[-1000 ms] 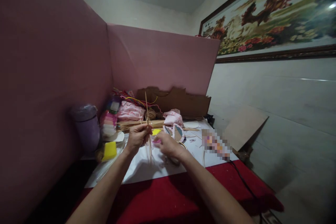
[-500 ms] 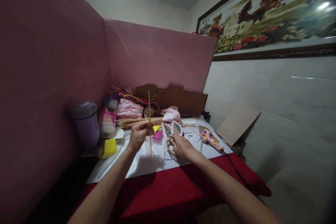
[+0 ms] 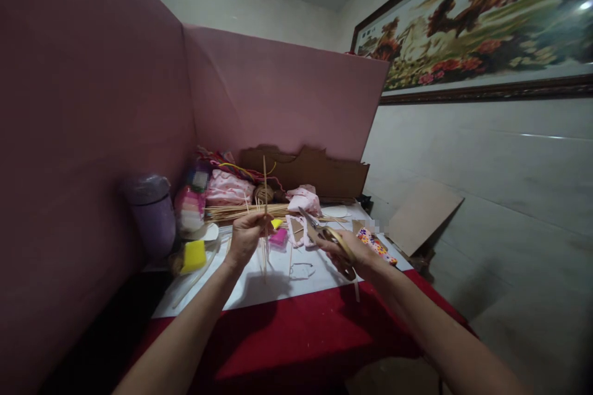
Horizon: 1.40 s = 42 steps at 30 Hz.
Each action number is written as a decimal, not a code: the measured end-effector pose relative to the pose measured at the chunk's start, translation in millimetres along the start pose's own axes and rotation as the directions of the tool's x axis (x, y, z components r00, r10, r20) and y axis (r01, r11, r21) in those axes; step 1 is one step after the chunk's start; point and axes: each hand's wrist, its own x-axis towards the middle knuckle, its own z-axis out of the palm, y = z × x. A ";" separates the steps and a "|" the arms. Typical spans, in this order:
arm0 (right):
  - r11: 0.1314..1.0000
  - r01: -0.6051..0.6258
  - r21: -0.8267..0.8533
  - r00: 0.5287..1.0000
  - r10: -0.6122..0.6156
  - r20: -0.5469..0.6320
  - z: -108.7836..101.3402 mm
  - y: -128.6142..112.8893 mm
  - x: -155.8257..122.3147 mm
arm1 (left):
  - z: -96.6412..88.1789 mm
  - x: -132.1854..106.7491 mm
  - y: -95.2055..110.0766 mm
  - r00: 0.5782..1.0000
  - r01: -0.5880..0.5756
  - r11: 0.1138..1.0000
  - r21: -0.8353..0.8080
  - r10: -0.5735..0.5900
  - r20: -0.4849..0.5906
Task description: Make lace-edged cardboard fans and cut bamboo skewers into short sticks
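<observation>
My left hand (image 3: pixel 247 236) is closed round a few thin bamboo sticks (image 3: pixel 264 192) and holds them upright above the white sheet (image 3: pixel 250 290). My right hand (image 3: pixel 348 254) grips a pair of scissors (image 3: pixel 321 232) by the gold handles, lifted off the table, with the blades pointing left toward the sticks. A gap remains between the blades and the sticks.
A bundle of bamboo sticks (image 3: pixel 236 212) lies at the back, beside pink cloth (image 3: pixel 303 199), yarn and cardboard (image 3: pixel 315 173). A purple jar (image 3: pixel 151 213) and yellow block (image 3: pixel 193 255) sit left. A patterned glue gun (image 3: pixel 375 245) lies right. Pink partition walls (image 3: pixel 278 92) enclose the table.
My right hand went from the sticks down to the scissors on the sheet, then lifted them and turned the blades toward the sticks. My left hand kept the sticks upright.
</observation>
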 end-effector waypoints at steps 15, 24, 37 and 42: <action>0.918 0.333 -0.216 0.935 -0.290 0.206 1.8 -17.8 -24.6 | -2.0 -16.7 23.7 0.949 0.237 0.971 0.002 -0.232 0.215; 0.908 0.331 -0.256 0.934 -0.276 0.226 8.3 -16.8 -16.6 | 4.3 -27.8 24.4 0.838 0.371 0.928 -0.022 -0.325 0.439; 0.919 0.304 -0.250 0.932 -0.233 0.279 11.1 -17.0 -15.1 | 9.3 -31.1 26.3 0.881 0.313 0.946 0.090 -0.324 0.345; 0.937 0.258 -0.236 0.946 -0.196 0.258 13.3 -20.0 -16.4 | 9.8 -31.5 25.9 0.882 0.306 0.944 0.119 -0.329 0.338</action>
